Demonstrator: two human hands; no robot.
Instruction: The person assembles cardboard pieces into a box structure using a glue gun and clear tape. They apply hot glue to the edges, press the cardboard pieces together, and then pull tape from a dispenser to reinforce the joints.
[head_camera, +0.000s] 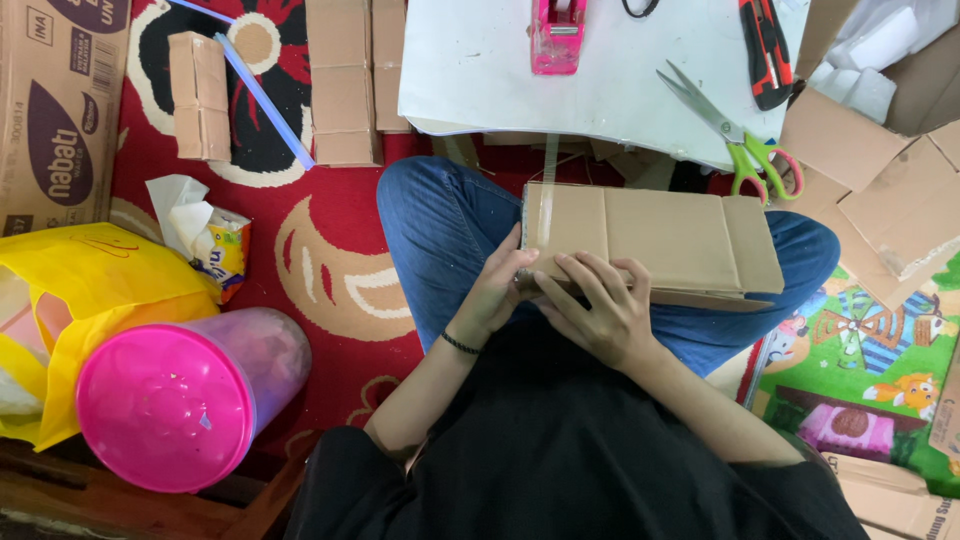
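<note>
Two hands hold a flat cardboard box on the lap.

From the head camera: the left hand (497, 290) curls its grip around the near left corner of the folded cardboard box (650, 240), and the right hand (598, 310) lies just beside it, fingers spread and pressed on the near edge of the box. The box rests across the knees in blue jeans (440, 225). Beyond the hands, on the white tabletop (480, 70), lie green-handled scissors (735, 140), a pink tape dispenser (557, 35) and a red cutter (765, 50). Far left of the hands a pink-lidded jar (180, 400) lies on the red carpet (330, 250).
</note>
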